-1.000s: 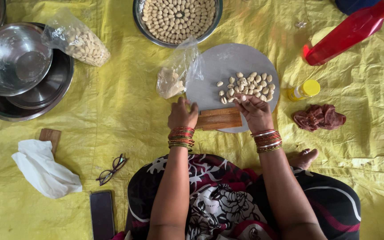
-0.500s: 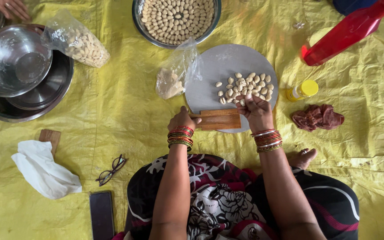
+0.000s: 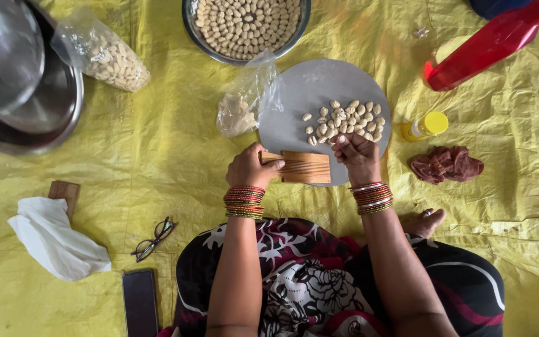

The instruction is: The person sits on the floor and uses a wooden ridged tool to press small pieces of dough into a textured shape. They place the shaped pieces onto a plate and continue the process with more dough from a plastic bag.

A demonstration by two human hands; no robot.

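At the centre of the frame, a ridged wooden board (image 3: 305,166) is gripped at its left end by the closed left hand (image 3: 251,167), while the right hand (image 3: 357,151), fingertips pinched together, is pressed at the round grey plate (image 3: 310,93) of shaped dough pieces (image 3: 344,120).

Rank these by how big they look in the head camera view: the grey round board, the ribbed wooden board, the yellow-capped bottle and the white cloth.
1. grey round board
2. white cloth
3. ribbed wooden board, partly hidden by the left hand
4. yellow-capped bottle
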